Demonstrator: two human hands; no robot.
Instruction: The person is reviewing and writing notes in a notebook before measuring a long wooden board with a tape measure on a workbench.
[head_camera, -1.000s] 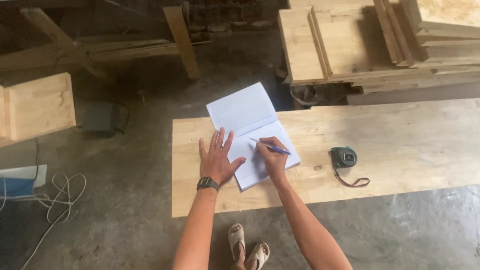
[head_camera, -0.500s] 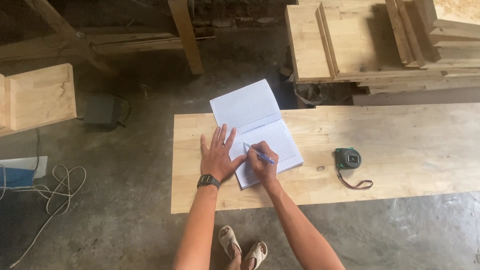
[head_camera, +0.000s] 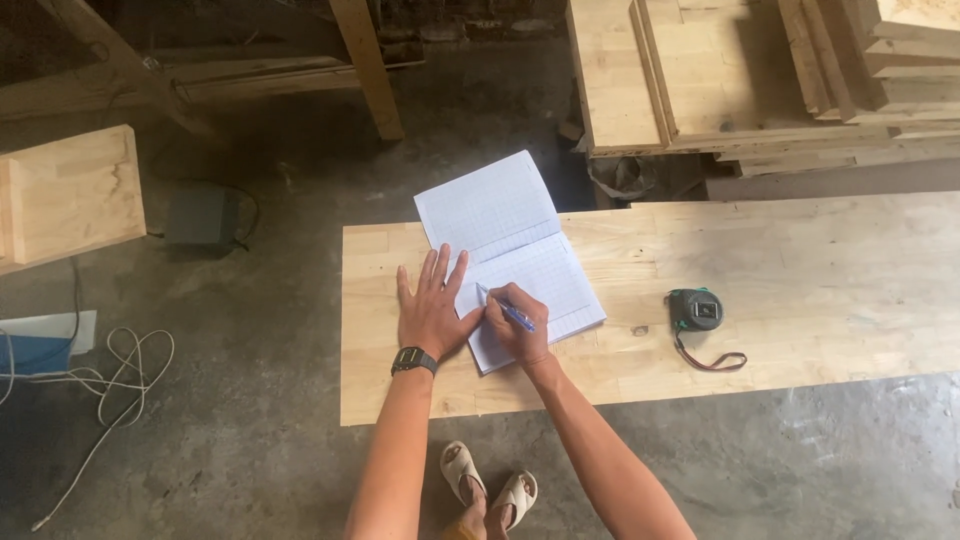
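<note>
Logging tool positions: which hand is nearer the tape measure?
Right. The right hand, writing with a pen, is closer to the tape measure; the left hand lies flat farther away.

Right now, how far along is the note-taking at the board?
Done: notebook lies open on the board, tape measure set down beside it. In hand: left hand flat on the notebook's edge, right hand holds a pen to the lower page. Left: page is too small to read, so how much remains is unclear.
</note>
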